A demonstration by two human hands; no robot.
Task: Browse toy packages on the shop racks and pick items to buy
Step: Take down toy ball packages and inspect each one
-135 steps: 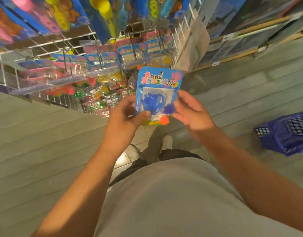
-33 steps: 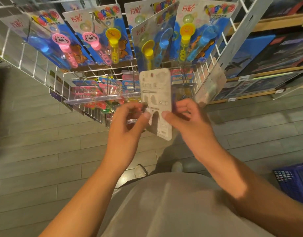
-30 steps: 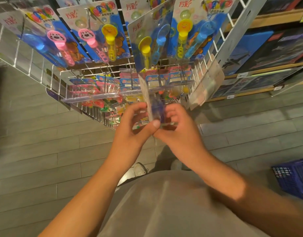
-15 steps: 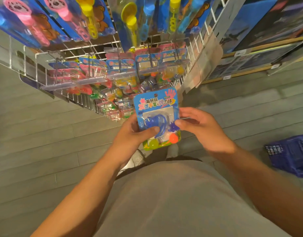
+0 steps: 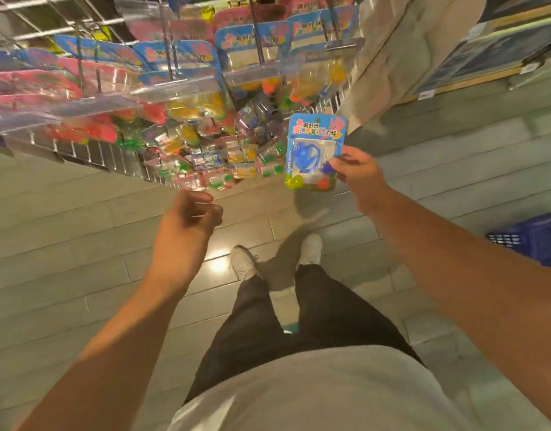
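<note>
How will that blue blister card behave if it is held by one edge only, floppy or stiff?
Probably fairly stiff: the blue toy package stays flat and upright though the right hand pinches only its right edge. Likely light, since the left hand is off it. The clear blister front looks glossy, so fingers may slip there; the card edge seems safer.

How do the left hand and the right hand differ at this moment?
The right hand pinches the blue toy package by its edge; the left hand holds nothing, its fingers loosely curled. The right hand is raised nearer the rack; the left hand is lower. Both are bare.
</note>
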